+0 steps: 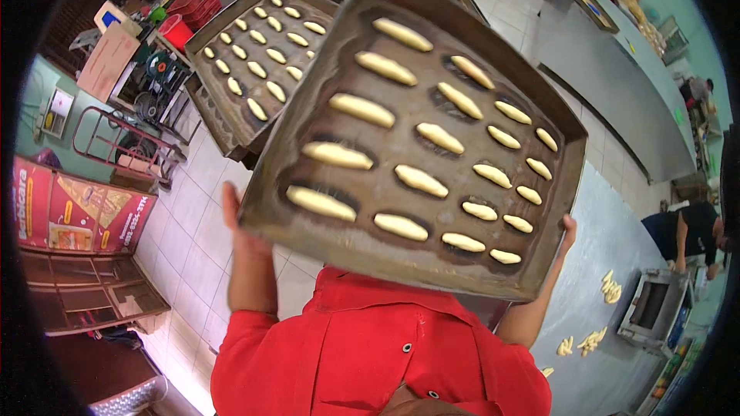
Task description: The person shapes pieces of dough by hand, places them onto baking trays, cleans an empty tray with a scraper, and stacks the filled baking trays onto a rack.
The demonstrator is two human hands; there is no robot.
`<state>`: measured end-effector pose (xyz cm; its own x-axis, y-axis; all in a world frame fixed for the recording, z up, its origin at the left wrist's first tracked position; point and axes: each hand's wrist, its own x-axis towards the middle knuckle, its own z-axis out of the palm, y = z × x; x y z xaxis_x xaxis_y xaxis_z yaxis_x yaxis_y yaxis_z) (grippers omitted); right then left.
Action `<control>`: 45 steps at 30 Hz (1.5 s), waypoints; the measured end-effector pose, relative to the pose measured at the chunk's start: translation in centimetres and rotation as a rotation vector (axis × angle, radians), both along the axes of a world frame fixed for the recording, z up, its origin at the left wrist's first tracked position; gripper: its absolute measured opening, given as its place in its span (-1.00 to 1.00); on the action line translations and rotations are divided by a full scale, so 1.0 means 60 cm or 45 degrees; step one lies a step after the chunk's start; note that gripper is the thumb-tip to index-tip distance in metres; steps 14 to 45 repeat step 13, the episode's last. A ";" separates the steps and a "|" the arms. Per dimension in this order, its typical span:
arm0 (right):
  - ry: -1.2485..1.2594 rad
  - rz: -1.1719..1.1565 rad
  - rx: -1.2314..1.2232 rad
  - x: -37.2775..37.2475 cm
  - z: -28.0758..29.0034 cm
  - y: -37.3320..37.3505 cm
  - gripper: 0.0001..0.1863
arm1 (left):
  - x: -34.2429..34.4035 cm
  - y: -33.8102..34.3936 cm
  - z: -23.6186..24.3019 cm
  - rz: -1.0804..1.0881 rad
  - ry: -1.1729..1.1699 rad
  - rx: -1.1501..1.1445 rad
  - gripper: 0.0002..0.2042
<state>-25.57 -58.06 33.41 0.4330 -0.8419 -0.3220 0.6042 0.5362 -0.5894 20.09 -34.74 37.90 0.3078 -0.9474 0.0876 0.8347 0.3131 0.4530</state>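
I hold a dark metal baking tray [370, 258] up in front of my chest, tilted, with one hand at each side. Several pale, spindle-shaped dough pieces [362, 109] lie spaced in rows on it. My left hand [235, 212] grips the tray's near left corner; its thumb shows and its other fingers are hidden beneath. At the near right side, my right hand [568, 233] closes on the edge, with only some fingertips visible. Beyond the held tray on the left, a second baking tray [199, 100] with similar dough pieces rests on top of a stack of trays.
On my right stands a long metal table [597, 231] with loose dough piles [592, 341] and a metal machine [654, 312]. A person in dark clothing [690, 235] is beside it. A red hand cart [123, 146], machinery [158, 69] and red crates [193, 4] stand to the left.
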 end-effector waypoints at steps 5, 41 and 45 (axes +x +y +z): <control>-0.081 -0.017 0.042 0.213 0.145 -0.019 -0.27 | 0.077 0.082 0.047 0.155 -0.422 0.373 -0.07; -0.681 0.584 -0.474 0.308 -0.029 -0.163 -0.14 | 0.179 0.094 0.003 0.496 -0.275 0.284 -0.15; -0.681 0.584 -0.474 0.308 -0.029 -0.163 -0.14 | 0.179 0.094 0.003 0.496 -0.275 0.284 -0.15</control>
